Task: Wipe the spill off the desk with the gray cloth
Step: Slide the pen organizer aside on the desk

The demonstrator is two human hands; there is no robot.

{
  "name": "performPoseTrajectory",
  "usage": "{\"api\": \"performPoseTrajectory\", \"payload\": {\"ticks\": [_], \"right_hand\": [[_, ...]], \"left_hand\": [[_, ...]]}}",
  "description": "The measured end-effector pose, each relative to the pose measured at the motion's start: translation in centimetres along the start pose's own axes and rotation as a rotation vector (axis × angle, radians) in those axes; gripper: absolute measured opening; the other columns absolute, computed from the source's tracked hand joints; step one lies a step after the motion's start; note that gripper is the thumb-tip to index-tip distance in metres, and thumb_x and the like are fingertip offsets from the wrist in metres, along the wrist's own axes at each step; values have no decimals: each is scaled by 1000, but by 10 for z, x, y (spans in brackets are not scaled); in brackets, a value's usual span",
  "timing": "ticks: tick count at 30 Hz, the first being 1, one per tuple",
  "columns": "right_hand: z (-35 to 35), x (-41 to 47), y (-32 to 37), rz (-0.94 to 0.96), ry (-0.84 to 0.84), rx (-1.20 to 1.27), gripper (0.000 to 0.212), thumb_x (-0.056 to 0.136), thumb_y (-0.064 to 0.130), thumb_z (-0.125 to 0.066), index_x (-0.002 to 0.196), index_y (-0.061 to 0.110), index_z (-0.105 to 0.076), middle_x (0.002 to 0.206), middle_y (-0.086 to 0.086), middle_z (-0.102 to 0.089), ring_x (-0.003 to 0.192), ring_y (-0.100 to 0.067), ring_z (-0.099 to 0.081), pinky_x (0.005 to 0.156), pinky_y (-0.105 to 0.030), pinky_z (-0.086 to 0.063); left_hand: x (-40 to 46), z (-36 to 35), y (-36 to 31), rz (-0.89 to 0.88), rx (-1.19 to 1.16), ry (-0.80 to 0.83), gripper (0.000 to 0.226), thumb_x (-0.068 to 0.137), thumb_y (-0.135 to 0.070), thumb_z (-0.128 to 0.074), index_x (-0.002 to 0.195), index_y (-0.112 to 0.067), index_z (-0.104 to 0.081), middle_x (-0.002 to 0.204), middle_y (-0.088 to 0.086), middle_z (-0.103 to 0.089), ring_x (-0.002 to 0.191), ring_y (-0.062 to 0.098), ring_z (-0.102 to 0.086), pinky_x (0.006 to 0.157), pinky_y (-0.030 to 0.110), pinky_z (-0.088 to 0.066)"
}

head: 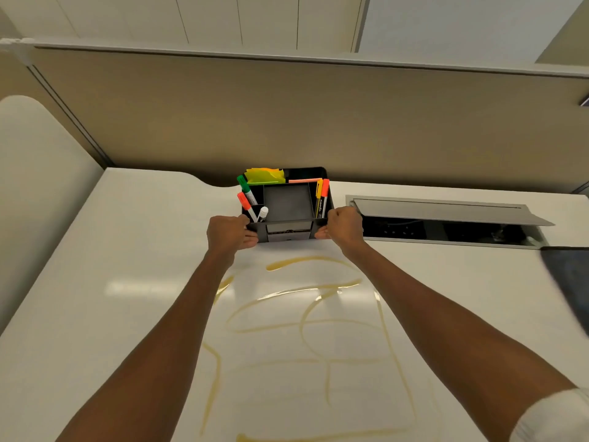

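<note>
A yellowish spill runs in thin looping streaks over the middle of the white desk. Beyond it stands a black desk organizer holding markers, highlighters and sticky notes. My left hand grips its left side and my right hand grips its right side, both arms stretched over the spill. A dark gray cloth lies at the desk's right edge, only partly in view.
An open cable hatch with a raised gray lid lies in the desk to the right of the organizer. A beige partition wall closes the desk's far edge. A white rounded panel stands at the left.
</note>
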State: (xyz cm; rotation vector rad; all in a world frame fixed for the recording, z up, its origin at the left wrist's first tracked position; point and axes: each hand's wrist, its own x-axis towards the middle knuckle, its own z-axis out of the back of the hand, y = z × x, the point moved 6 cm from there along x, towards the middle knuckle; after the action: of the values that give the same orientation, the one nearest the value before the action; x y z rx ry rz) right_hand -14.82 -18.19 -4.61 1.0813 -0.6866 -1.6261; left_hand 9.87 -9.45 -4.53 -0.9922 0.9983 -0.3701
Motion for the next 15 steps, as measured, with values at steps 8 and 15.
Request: {"api": "performPoseTrajectory", "payload": {"ticks": [8, 15], "right_hand": [[-76, -22, 43, 97, 131, -47, 32, 102, 10, -42, 100, -11, -67, 94, -27, -73, 82, -38, -74, 82, -47, -61], [-147, -48, 64, 142, 278, -131, 32, 100, 9, -45, 90, -15, -64, 85, -27, -74, 77, -37, -74, 78, -47, -62]], "left_hand": [[-3, 87, 9, -35, -142, -115, 15, 85, -8, -60, 89, 7, -61, 84, 28, -69, 67, 33, -72, 53, 29, -60], [-10, 155, 41, 5, -253, -257, 14, 85, -9, -60, 89, 5, -63, 88, 25, -69, 72, 30, -72, 52, 27, -59]]}}
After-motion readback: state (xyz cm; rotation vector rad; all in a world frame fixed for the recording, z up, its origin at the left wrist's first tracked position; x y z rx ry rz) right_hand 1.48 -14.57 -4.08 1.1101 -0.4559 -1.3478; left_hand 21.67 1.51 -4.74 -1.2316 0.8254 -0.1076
